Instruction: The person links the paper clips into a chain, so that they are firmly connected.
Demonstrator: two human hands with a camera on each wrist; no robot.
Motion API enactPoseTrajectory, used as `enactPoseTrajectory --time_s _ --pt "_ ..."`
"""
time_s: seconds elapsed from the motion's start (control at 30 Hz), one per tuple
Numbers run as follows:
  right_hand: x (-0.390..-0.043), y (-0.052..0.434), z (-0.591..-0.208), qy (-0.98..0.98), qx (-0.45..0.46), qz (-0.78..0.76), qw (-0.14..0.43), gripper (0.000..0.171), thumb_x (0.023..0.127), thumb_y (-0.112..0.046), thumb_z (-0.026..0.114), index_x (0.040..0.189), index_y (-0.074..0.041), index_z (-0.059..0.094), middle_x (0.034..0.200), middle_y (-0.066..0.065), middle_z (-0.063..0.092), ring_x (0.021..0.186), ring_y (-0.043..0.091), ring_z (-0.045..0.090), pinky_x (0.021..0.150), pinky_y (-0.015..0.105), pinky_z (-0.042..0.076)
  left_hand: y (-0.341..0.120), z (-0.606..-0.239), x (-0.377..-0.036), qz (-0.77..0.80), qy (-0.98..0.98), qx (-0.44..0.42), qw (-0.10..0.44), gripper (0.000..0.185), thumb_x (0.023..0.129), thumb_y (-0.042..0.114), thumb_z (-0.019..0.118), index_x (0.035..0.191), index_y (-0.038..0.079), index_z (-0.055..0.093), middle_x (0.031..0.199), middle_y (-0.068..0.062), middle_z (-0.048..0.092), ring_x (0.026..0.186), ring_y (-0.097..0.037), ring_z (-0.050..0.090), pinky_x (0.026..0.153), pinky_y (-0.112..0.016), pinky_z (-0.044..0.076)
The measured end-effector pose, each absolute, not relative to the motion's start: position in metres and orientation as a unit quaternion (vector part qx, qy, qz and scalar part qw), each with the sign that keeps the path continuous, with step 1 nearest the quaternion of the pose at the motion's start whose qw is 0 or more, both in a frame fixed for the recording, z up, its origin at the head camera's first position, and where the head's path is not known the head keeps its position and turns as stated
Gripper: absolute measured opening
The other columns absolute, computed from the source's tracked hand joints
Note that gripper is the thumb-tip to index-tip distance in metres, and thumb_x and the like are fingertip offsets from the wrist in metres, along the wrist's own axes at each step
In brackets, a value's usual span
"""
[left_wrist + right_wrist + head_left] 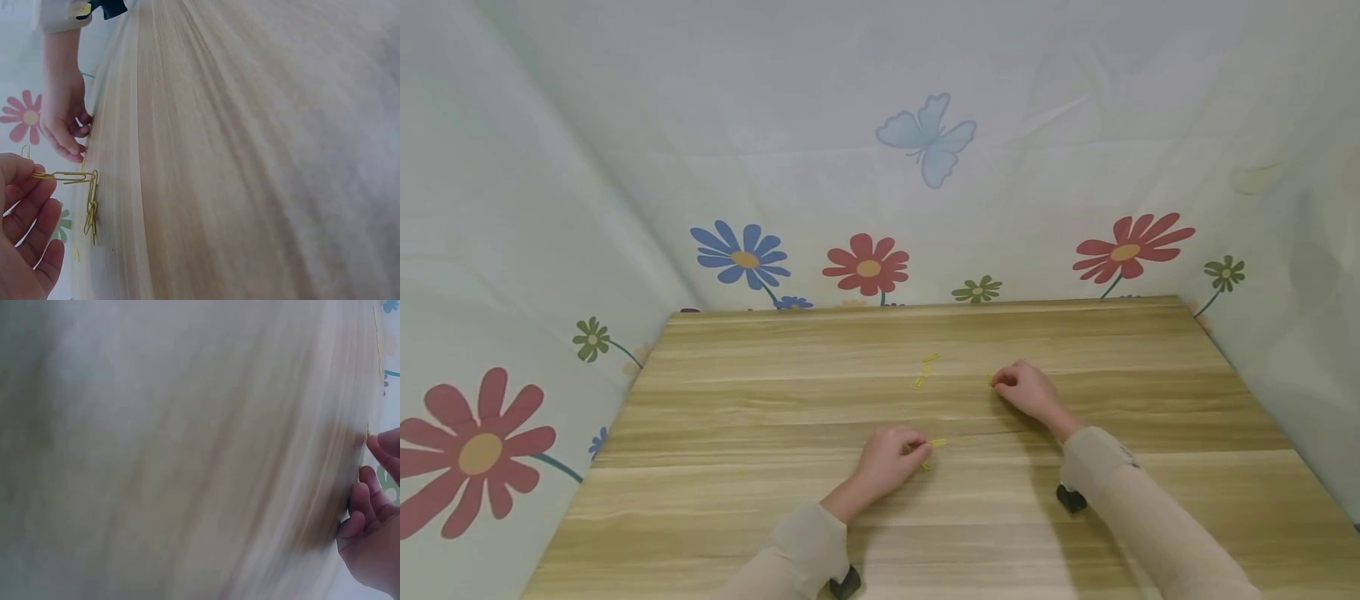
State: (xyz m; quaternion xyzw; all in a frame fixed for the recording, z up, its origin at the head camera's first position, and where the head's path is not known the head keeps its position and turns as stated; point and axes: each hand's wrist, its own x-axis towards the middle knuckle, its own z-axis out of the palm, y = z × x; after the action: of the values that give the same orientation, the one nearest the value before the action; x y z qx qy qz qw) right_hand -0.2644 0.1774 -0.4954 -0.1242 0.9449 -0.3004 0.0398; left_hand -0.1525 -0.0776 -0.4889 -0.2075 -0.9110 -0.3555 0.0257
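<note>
Your left hand (887, 458) pinches a short chain of yellow paper clips (78, 187), its free end trailing on the counter (775, 500) just past your fingertips. Your right hand (1026, 387), well apart, curls its fingers onto a clip at its fingertips, barely visible. More loose yellow clips (925, 371) lie between and beyond both hands.

No text, label, brand, number or sign can be read in any of the views. The curtain (880, 167) around the table carries only printed flowers and a butterfly, without lettering. The wooden table (775, 517) shows plain grain, and the yellow paper clips (81, 187) bear no markings that can be made out.
</note>
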Motion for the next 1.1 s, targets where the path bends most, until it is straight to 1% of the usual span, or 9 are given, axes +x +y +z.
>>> enactPoseTrajectory --time_s 0.07,0.2,0.27,0.33,0.47,0.63,0.7,0.83,1.1 --pt "-0.2644 0.1775 -0.4953 0.942 -0.130 -0.306 0.045 0.015 0.083 -0.016 0.056 0.092 -0.008 0.065 0.092 0.010 0.057 0.087 0.025 0.054 0.076 0.042 0.042 -0.0771 -0.4886 -0.1525 -0.351 -0.912 -0.209 0.028 0.018 0.085 0.025 0.056 0.085 0.012 0.069 0.086 0.001 0.068 0.081 -0.011 0.062 0.069 -0.021 0.048" --pt "-0.2655 0.1770 -0.4938 0.940 -0.135 -0.309 0.048 0.024 0.084 -0.017 0.055 0.105 -0.008 0.062 0.094 0.011 0.059 0.088 0.024 0.054 0.076 0.041 0.043 -0.0765 -0.4881 -0.1523 -0.349 -0.913 -0.208 0.028 0.018 0.085 0.025 0.057 0.085 0.012 0.069 0.086 0.001 0.068 0.081 -0.010 0.062 0.069 -0.022 0.048" --pt "-0.2661 0.1765 -0.4923 0.942 -0.144 -0.300 0.048 0.029 0.084 -0.017 0.054 0.111 -0.008 0.059 0.092 0.010 0.059 0.084 0.022 0.054 0.071 0.038 0.043 -0.0764 -0.4878 -0.1523 -0.352 -0.913 -0.207 0.027 0.018 0.085 0.025 0.057 0.085 0.012 0.069 0.086 0.001 0.068 0.081 -0.010 0.062 0.069 -0.022 0.048" --pt "-0.2669 0.1761 -0.4908 0.944 -0.156 -0.288 0.051 0.031 0.084 -0.016 0.054 0.113 -0.009 0.059 0.084 0.009 0.058 0.076 0.019 0.050 0.064 0.034 0.041 -0.0765 -0.4877 -0.1523 -0.352 -0.912 -0.207 0.027 0.018 0.085 0.025 0.057 0.085 0.012 0.069 0.086 0.001 0.068 0.080 -0.010 0.062 0.069 -0.022 0.048" --pt "-0.2675 0.1763 -0.4895 0.945 -0.169 -0.275 0.056 0.026 0.084 -0.013 0.054 0.109 -0.009 0.062 0.077 0.007 0.055 0.069 0.018 0.045 0.058 0.030 0.037 -0.0764 -0.4873 -0.1524 -0.352 -0.912 -0.208 0.028 0.018 0.085 0.025 0.057 0.085 0.012 0.069 0.085 0.002 0.068 0.080 -0.010 0.062 0.070 -0.022 0.048" --pt "-0.2668 0.1771 -0.4918 0.944 -0.157 -0.285 0.052 0.020 0.085 -0.010 0.053 0.102 -0.007 0.064 0.094 0.011 0.062 0.085 0.022 0.054 0.074 0.040 0.043 -0.0762 -0.4877 -0.1524 -0.353 -0.911 -0.210 0.032 0.017 0.085 0.024 0.057 0.084 0.012 0.069 0.084 0.001 0.068 0.079 -0.009 0.062 0.068 -0.021 0.048" --pt "-0.2672 0.1771 -0.4934 0.944 -0.148 -0.291 0.052 0.017 0.085 -0.009 0.054 0.098 -0.006 0.064 0.095 0.012 0.062 0.089 0.024 0.055 0.078 0.042 0.043 -0.0761 -0.4884 -0.1526 -0.354 -0.911 -0.210 0.033 0.017 0.085 0.025 0.058 0.084 0.012 0.070 0.084 0.002 0.068 0.078 -0.009 0.062 0.068 -0.021 0.047" --pt "-0.2679 0.1774 -0.4951 0.944 -0.141 -0.295 0.050 0.012 0.083 -0.008 0.056 0.092 -0.005 0.064 0.091 0.011 0.063 0.087 0.024 0.057 0.077 0.041 0.044 -0.0759 -0.4895 -0.1529 -0.357 -0.909 -0.211 0.035 0.017 0.084 0.025 0.058 0.083 0.013 0.070 0.083 0.003 0.068 0.077 -0.008 0.061 0.068 -0.020 0.047" --pt "-0.2671 0.1790 -0.4967 0.943 -0.148 -0.296 0.034 0.013 0.083 -0.008 0.058 0.093 -0.004 0.065 0.088 0.010 0.063 0.082 0.022 0.056 0.075 0.039 0.045 -0.0764 -0.4906 -0.1537 -0.366 -0.907 -0.208 0.034 0.016 0.084 0.024 0.058 0.083 0.013 0.069 0.082 0.003 0.068 0.075 -0.007 0.060 0.065 -0.019 0.046"
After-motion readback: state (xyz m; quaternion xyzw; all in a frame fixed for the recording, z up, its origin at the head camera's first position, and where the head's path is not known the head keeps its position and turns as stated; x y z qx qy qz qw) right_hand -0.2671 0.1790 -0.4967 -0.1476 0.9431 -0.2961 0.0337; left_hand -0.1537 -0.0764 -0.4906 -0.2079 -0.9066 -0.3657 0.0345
